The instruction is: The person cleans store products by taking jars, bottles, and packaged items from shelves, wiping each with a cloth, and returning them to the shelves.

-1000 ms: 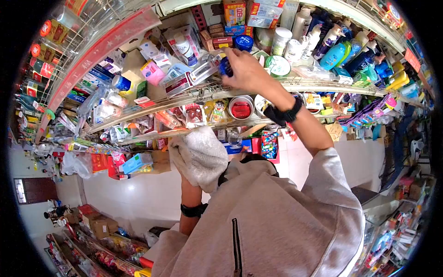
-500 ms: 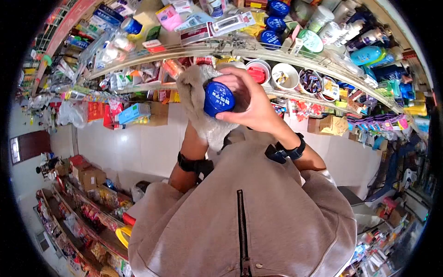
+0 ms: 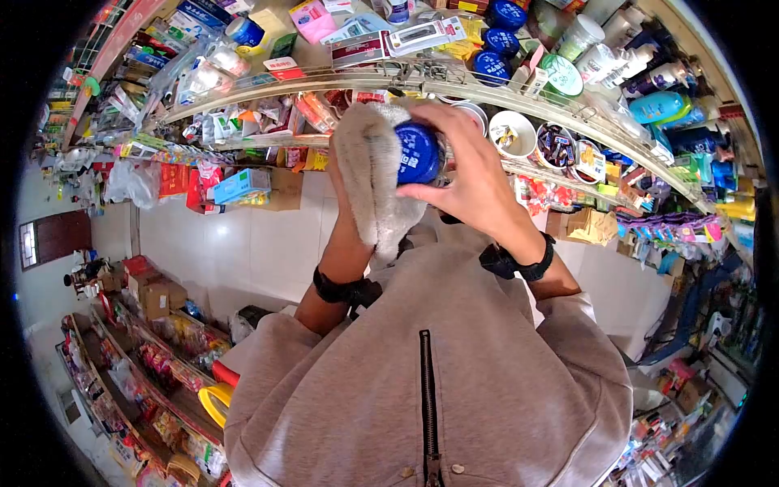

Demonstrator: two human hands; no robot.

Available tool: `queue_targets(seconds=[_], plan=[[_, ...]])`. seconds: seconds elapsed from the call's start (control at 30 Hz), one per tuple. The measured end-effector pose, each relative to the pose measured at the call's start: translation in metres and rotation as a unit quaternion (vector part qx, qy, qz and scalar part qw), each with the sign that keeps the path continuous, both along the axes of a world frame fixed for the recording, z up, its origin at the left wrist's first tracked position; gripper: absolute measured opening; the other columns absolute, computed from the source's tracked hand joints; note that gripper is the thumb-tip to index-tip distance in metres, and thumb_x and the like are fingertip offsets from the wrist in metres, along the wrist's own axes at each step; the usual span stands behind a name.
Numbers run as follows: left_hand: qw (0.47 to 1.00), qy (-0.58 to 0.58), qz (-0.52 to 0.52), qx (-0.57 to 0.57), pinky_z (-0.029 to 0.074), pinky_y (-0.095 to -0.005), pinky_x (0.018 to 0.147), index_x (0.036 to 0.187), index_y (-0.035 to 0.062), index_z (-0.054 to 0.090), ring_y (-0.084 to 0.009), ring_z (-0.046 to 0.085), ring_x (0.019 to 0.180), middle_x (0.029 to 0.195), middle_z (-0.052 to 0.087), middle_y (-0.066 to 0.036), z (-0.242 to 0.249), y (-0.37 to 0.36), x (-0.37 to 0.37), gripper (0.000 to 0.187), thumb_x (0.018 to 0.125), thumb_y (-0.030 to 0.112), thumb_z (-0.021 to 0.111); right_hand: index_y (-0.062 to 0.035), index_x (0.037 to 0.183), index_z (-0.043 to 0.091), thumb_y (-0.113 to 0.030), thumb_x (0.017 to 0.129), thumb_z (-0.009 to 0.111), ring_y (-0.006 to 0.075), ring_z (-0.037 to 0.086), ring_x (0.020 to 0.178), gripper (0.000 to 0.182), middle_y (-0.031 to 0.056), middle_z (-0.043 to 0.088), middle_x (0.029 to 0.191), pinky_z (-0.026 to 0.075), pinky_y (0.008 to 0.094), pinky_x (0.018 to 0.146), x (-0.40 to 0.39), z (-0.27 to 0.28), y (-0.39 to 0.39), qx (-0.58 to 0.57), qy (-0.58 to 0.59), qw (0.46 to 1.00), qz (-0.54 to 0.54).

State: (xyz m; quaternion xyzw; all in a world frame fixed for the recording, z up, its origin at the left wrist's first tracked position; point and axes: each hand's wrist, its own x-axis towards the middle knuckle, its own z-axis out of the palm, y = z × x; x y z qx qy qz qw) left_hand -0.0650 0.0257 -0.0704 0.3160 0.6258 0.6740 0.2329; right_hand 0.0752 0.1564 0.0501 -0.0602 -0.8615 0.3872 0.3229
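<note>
My right hand (image 3: 479, 178) is closed around a round jar with a blue lid (image 3: 418, 154), thumb at the near edge and fingers over the far side. White lettering shows on the lid. Pressed against the jar's left side is a fluffy grey cloth (image 3: 365, 170), bunched over my left hand (image 3: 344, 203). The cloth hides most of the left fingers. Both hands are held up just in front of the shelf. Similar blue-lidded jars (image 3: 492, 66) stand on the upper shelf, to the right of a boxed item in white packaging (image 3: 418, 36).
The upper shelf's rail (image 3: 324, 82) runs close beyond my hands. White tubs (image 3: 513, 135) with small packets stand below it at right. Bottles (image 3: 657, 106) crowd the far right. A blue box (image 3: 242, 186) is at left, and low shelves (image 3: 138, 365) stand at lower left.
Both hands have shifted slightly right with the jar and cloth. The cloth has turned and now stands along the jar's left side. The lid faces more to the side.
</note>
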Motion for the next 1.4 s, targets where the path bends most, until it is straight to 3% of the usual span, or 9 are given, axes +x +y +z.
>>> queue_targets(seconds=[0.13, 0.33, 0.53, 0.6, 0.67, 0.83, 0.97, 1.07, 1.4], plan=[[0.926, -0.358, -0.016, 0.122, 0.050, -0.0416, 0.100, 0.141, 0.0037, 0.041, -0.0273, 0.058, 0.118, 0.136, 0.052, -0.016, 0.007, 0.012, 0.010, 0.062, 0.097, 0.046, 0.049, -0.0026, 0.136, 0.046, -0.025, 0.056, 0.096, 0.0257, 0.062, 0.113, 0.097, 0.0137, 0.058, 0.124, 0.051, 0.0382, 0.099, -0.011, -0.025, -0.003, -0.126, 0.038, 0.991, 0.005], [0.928, -0.338, 0.026, 0.152, 0.049, -0.0401, 0.102, 0.143, 0.0054, 0.040, -0.0244, 0.057, 0.119, 0.135, 0.052, -0.013, 0.010, 0.005, 0.006, 0.058, 0.099, 0.042, 0.048, -0.0016, 0.123, 0.053, -0.011, 0.061, 0.094, 0.0191, 0.063, 0.108, 0.075, 0.0132, 0.066, 0.114, 0.048, 0.0333, 0.098, -0.013, -0.047, -0.007, -0.447, 0.120, 0.880, 0.106], [0.848, -0.483, -0.051, 0.211, 0.047, -0.0387, 0.104, 0.144, 0.0060, 0.039, -0.0226, 0.056, 0.119, 0.136, 0.052, -0.011, -0.014, -0.008, 0.000, 0.056, 0.099, 0.034, 0.054, -0.0028, 0.119, 0.060, -0.021, 0.065, 0.091, 0.0226, 0.060, 0.113, 0.064, 0.0130, 0.065, 0.116, 0.045, 0.0363, 0.099, -0.004, -0.048, 0.001, -0.199, 0.107, 0.974, 0.024], [0.990, -0.055, 0.096, 0.081, 0.052, -0.0318, 0.085, 0.126, 0.0080, 0.050, -0.0162, 0.060, 0.098, 0.110, 0.058, -0.006, 0.024, 0.004, 0.016, 0.035, 0.103, 0.034, 0.043, -0.0035, 0.125, 0.061, -0.024, 0.065, 0.090, 0.0211, 0.059, 0.107, 0.070, 0.0126, 0.063, 0.117, 0.045, 0.0343, 0.095, 0.000, -0.039, -0.007, -0.152, 0.080, 0.985, 0.017], [0.972, 0.169, 0.163, 0.005, 0.055, -0.0283, 0.075, 0.117, 0.0090, 0.055, -0.0129, 0.062, 0.087, 0.098, 0.061, -0.003, 0.035, 0.006, 0.018, 0.033, 0.106, 0.034, 0.037, -0.0033, 0.124, 0.062, -0.024, 0.066, 0.090, 0.0202, 0.058, 0.105, 0.068, 0.0118, 0.063, 0.117, 0.045, 0.0341, 0.094, 0.000, -0.044, -0.004, -0.182, 0.058, 0.981, 0.029], [0.862, -0.461, 0.076, 0.196, 0.054, -0.0281, 0.075, 0.117, 0.0085, 0.055, -0.0148, 0.061, 0.085, 0.102, 0.058, -0.004, 0.066, 0.009, 0.015, 0.025, 0.104, 0.025, 0.042, -0.0029, 0.122, 0.062, -0.020, 0.073, 0.085, 0.0174, 0.057, 0.102, 0.057, 0.0103, 0.062, 0.119, 0.044, 0.0328, 0.091, 0.001, -0.049, 0.006, -0.296, 0.017, 0.948, 0.119], [0.919, -0.348, 0.099, 0.156, 0.055, -0.0299, 0.078, 0.119, 0.0074, 0.055, -0.0148, 0.062, 0.089, 0.103, 0.060, -0.005, 0.044, 0.001, 0.012, 0.027, 0.104, 0.026, 0.042, -0.0028, 0.123, 0.060, -0.020, 0.077, 0.082, 0.0184, 0.057, 0.103, 0.054, 0.0118, 0.059, 0.123, 0.045, 0.0340, 0.090, -0.004, -0.045, -0.009, -0.441, 0.118, 0.884, 0.105], [0.944, -0.280, 0.109, 0.139, 0.055, -0.0313, 0.080, 0.121, 0.0066, 0.055, -0.0148, 0.063, 0.091, 0.104, 0.061, -0.006, 0.030, -0.006, 0.005, 0.029, 0.104, 0.026, 0.041, -0.0020, 0.126, 0.057, -0.023, 0.077, 0.082, 0.0227, 0.058, 0.105, 0.059, 0.0136, 0.058, 0.121, 0.047, 0.0361, 0.091, -0.001, -0.036, -0.008, -0.182, 0.095, 0.978, 0.031], [0.892, -0.431, 0.054, 0.125, 0.057, -0.0340, 0.083, 0.120, 0.0085, 0.055, -0.0187, 0.065, 0.094, 0.107, 0.062, -0.009, 0.024, -0.002, 0.013, 0.043, 0.104, 0.041, 0.032, -0.0032, 0.127, 0.058, -0.031, 0.063, 0.089, 0.0334, 0.054, 0.121, 0.076, 0.0149, 0.059, 0.126, 0.041, 0.0432, 0.103, -0.001, -0.013, -0.005, -0.058, 0.046, 0.995, 0.062]])
